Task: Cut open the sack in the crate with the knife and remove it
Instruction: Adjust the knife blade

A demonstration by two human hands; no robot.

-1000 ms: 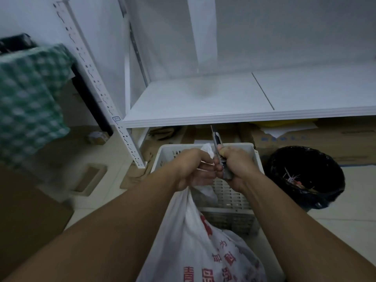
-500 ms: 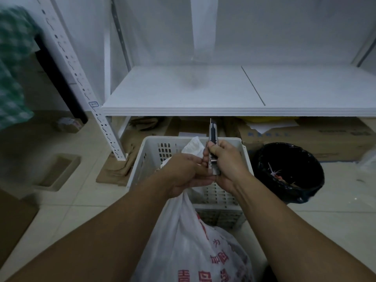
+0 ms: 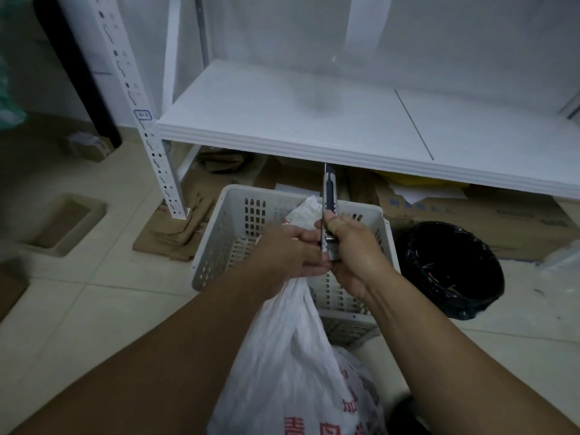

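Observation:
A white woven sack (image 3: 292, 365) with red print hangs below my hands, its bunched neck gripped in my left hand (image 3: 282, 255). The sack's top end (image 3: 304, 211) sticks up past my fingers. My right hand (image 3: 354, 252) holds a utility knife (image 3: 329, 202) upright, blade pointing up, right beside the sack's neck and touching my left fingers. Behind my hands stands a white perforated plastic crate (image 3: 238, 221) on the floor; what lies inside it is hidden.
A white metal shelf (image 3: 314, 120) juts out above the crate, its slotted post (image 3: 150, 142) at the left. A black-lined bin (image 3: 452, 268) stands right of the crate. Flattened cardboard (image 3: 489, 215) lies under the shelf, brown packaging (image 3: 62, 224) on the tiled floor at left.
The view has swung leftward and down, so the shelf and crate sit more to the right. My hands keep their grip; the knife stands more upright beside the sack's neck.

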